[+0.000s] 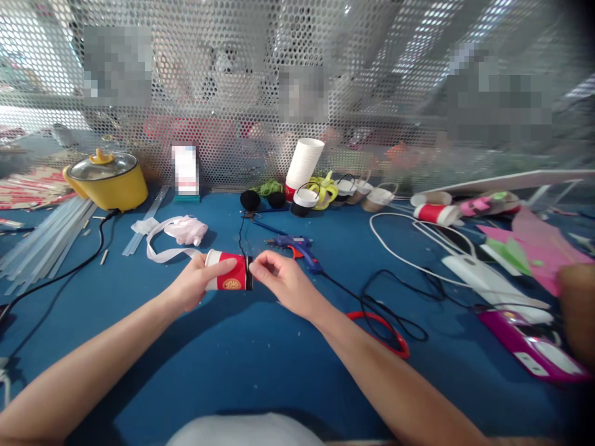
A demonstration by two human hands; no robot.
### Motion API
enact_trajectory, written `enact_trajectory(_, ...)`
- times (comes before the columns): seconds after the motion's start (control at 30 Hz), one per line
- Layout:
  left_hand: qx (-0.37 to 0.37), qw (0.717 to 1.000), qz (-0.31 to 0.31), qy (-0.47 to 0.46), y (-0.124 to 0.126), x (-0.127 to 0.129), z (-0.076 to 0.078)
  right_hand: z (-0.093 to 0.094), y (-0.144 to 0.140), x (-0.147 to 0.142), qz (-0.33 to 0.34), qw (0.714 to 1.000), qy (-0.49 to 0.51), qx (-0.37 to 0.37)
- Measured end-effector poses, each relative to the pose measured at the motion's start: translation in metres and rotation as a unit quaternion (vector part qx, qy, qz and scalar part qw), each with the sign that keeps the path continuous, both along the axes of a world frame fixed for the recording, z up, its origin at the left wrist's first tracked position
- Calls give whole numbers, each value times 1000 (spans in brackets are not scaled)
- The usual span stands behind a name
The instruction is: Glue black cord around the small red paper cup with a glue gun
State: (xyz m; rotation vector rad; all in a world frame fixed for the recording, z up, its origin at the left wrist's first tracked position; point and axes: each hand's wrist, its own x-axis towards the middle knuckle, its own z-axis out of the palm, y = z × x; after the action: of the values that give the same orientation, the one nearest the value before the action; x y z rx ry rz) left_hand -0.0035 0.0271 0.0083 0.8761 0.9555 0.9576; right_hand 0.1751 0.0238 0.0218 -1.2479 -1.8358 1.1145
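Observation:
My left hand grips a red and white paper cup lying on its side above the blue table. A black band runs around the cup's right end. My right hand pinches that black band at the cup's rim, fingertips touching it. A thin black cord runs from the cup toward the back of the table. Just behind my right hand lies a blue glue gun with an orange trigger.
A yellow pot stands at the back left beside clear glue sticks. A white ribbon, stacked white cups, black pompoms, a white power strip, red scissors, pink paper and a purple phone lie around.

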Motion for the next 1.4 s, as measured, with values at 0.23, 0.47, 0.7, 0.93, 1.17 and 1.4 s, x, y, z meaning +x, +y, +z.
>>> enact_trajectory(0.23,85,992,-58,73,-9,3,-6,-2,6,2,27,999,-19,37)
enact_trajectory(0.47,77,993,-47,80,-10,14,-10,-7,-9,-10,123,973,-52,189)
enact_trajectory(0.7,40,994,-35,92,-11,15,-14,2,0,2,65,964,-174,191)
enact_trajectory(0.93,60,991,4,120,-7,6,-6,-8,51,66,-197,901,-382,51)
enact_trajectory(1.17,118,980,23,160,-7,2,10,-24,59,75,-240,916,-321,16)
enact_trajectory(1.4,153,967,36,199,-3,-2,8,13,22,57,-136,990,-30,-9)
